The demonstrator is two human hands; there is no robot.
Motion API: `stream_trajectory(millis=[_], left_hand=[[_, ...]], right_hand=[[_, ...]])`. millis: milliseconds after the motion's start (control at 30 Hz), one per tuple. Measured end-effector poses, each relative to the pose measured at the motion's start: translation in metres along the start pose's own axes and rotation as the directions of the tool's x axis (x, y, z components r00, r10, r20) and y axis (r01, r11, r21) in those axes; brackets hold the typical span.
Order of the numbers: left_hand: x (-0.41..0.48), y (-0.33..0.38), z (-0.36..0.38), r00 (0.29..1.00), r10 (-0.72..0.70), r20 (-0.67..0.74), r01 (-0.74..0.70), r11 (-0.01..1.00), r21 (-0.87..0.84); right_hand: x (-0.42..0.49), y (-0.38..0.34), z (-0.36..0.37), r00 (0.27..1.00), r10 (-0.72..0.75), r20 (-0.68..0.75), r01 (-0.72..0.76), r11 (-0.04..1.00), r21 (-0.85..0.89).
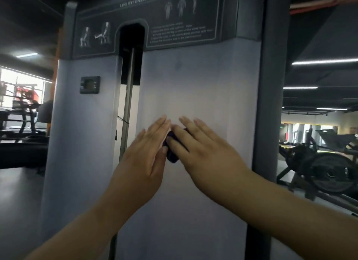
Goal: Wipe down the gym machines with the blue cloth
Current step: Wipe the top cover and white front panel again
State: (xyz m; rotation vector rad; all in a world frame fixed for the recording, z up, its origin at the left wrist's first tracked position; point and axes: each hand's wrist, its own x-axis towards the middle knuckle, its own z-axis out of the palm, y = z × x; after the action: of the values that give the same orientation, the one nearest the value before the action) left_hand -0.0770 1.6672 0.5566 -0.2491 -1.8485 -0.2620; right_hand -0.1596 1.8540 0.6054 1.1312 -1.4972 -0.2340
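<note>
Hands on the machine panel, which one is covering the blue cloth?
The right hand: the blue cloth shows under its thumb and forefinger; the left hand lies flat beside it.

The blue cloth (171,152) is dark, near navy, wadded small and pressed against the pale grey front panel of the gym machine (193,85), about mid-height, nearer the panel's left edge; only a strip shows between the left hand (141,157) and the right hand (201,149), laid over it with straight fingers. The machine stands upright, its dark top plate lettered LEG EXTENSION, a tall slot with a steel rod left of the cloth
</note>
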Motion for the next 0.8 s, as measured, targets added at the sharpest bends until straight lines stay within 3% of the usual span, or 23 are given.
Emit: stream_trajectory(millis=[133,367,533,800], left_hand=[[0.089,0.005,-0.015,0.993,0.095,-0.066,-0.091,0.993,0.071],[0.237,0.002,-0.045,0.968,0.237,-0.082,-0.216,0.955,0.205],[0.333,-0.006,-0.066,0.98,0.17,-0.103,-0.142,0.961,0.236],[0.412,-0.006,-0.09,0.995,0.056,0.084,-0.076,0.965,0.251]], right_hand=[[0.065,0.071,-0.031,0.999,0.045,-0.03,-0.048,0.992,-0.117],[0.153,0.17,-0.07,0.997,0.021,-0.074,-0.029,0.995,-0.095],[0.238,0.244,-0.096,0.994,0.076,-0.081,-0.087,0.987,-0.139],[0.291,0.305,-0.108,0.988,0.105,0.113,-0.098,0.993,-0.059]])
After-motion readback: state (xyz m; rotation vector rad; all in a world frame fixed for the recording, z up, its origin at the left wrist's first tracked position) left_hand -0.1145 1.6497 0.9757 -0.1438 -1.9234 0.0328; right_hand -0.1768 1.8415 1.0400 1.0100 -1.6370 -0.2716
